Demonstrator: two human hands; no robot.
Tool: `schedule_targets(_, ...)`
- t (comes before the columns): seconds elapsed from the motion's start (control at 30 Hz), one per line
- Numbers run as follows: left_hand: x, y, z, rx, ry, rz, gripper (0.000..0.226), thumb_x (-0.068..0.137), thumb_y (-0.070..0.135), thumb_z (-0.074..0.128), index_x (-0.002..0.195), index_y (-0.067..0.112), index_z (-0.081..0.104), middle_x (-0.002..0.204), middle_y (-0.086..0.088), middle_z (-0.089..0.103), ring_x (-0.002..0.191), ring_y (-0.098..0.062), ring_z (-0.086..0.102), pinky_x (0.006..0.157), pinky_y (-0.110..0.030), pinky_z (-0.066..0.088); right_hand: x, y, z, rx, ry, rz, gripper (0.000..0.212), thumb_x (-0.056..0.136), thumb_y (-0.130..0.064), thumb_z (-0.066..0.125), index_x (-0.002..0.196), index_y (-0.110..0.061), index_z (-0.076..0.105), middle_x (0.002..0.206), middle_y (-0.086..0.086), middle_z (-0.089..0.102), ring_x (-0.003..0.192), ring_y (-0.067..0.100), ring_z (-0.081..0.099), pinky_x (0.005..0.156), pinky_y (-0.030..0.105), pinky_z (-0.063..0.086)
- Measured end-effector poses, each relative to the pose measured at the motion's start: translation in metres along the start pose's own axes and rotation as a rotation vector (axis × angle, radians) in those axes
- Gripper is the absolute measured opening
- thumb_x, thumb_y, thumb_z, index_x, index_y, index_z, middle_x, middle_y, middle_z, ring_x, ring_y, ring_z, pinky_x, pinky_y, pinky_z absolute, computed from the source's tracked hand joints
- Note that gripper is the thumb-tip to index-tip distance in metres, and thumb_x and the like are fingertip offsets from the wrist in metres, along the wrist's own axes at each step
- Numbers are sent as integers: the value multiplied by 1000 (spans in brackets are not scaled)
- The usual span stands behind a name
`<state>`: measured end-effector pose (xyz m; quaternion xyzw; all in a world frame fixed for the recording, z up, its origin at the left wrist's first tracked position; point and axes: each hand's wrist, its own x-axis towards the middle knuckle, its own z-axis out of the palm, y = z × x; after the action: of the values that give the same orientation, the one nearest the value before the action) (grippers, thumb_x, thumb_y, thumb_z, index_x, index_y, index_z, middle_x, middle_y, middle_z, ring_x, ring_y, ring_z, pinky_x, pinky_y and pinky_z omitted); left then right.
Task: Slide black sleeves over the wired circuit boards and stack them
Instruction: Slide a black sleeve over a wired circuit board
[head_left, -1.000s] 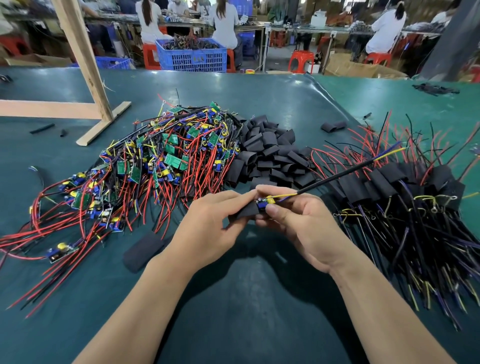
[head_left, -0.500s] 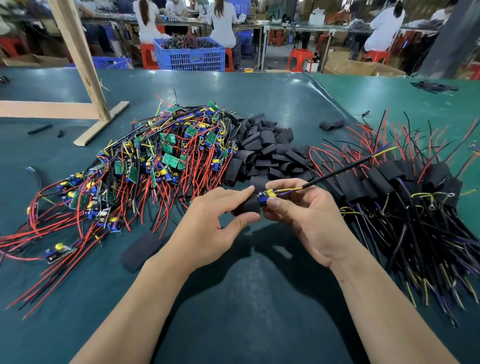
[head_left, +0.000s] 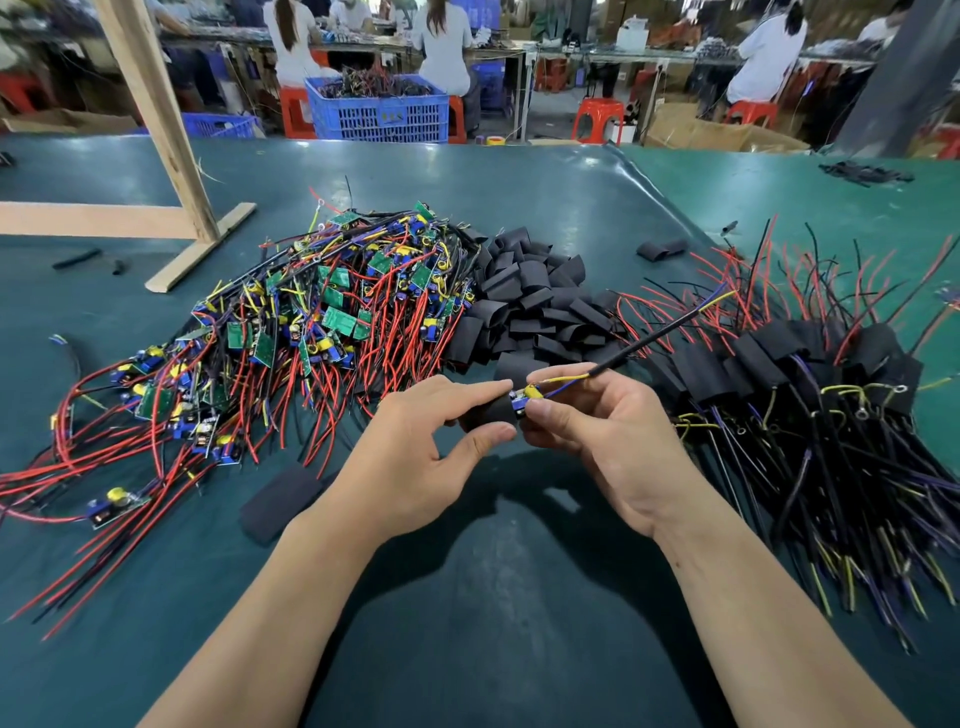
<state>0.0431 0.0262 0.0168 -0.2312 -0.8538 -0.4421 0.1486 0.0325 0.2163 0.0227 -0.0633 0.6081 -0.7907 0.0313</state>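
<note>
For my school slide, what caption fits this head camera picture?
Left hand pinches a black sleeve while right hand holds a wired circuit board at its mouth.

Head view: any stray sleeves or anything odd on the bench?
Yes. One flat black sleeve lies alone near the left hand, apart from the sleeve pile. Another stray sleeve sits beyond the pile. Nothing looks damaged.

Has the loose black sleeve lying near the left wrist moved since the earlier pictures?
No. The loose sleeve lies at the same place beside the red wires of the board pile.
</note>
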Motion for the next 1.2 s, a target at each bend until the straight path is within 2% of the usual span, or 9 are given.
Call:
schedule_targets(0.13,0,-1,2,-11,7,-27,37,90,40,63,126,29,63,98,-2,68,93,-21,63,79,-47,51,-1,1,1,23,-9,1,22,70,-6,75,91,-10,71,84,9,75,72,22,72,67,25,57)
schedule_targets(0.23,0,-2,2,4,18,-16,38,89,37,62,126,27,64,98,2,68,93,-16,62,81,-41,50,-1,1,3,27,12,18,19,73,1,74,89,-9,70,82,10,75,72,23,72,65,25,58)
schedule_targets(0.37,0,0,3,-10,36,-9,38,87,34,64,124,24,66,101,5,68,95,-13,63,83,-35,51,-2,-1,5,77,52,49,26,64,-10,77,88,-4,68,79,10,75,71,22,73,62,24,57)
schedule_targets(0.5,1,1,4,-27,43,1,38,87,31,65,124,24,65,103,3,69,99,-11,64,87,-32,51,-3,1,9,79,39,2,19,72,1,74,89,-4,67,81,8,75,75,18,73,66,23,57)
schedule_targets(0.7,1,-1,6,-41,38,-47,41,85,40,64,126,38,57,98,-7,69,87,-31,65,77,-51,52,-3,5,14,105,42,-43,26,63,-9,78,87,-9,70,83,8,75,78,20,73,70,25,57)
schedule_targets(0.8,1,-3,5,-21,32,-4,43,88,34,63,130,28,59,99,0,68,93,-20,63,76,-46,53,-3,4,10,8,40,-34,25,62,-12,81,86,-14,72,84,6,75,78,19,72,72,26,56)
schedule_targets(0.9,1,-5,6,0,19,61,43,90,29,65,130,13,63,103,7,69,97,-17,62,85,-40,52,-3,3,7,-149,52,-59,23,65,-11,83,85,-18,74,84,3,76,79,14,71,74,23,54)
schedule_targets(1.03,2,-5,7,21,23,87,46,89,30,61,131,10,61,104,8,68,96,-20,62,86,-39,51,-3,3,8,-12,1,-12,20,64,-16,78,83,-19,78,86,5,76,80,14,71,75,21,54)
schedule_targets(1.2,4,-4,7,33,47,117,45,90,30,62,132,11,61,95,20,60,90,-12,59,83,-29,49,-2,1,9,34,28,-56,17,76,-1,71,82,-15,79,87,9,76,80,17,72,74,22,56)
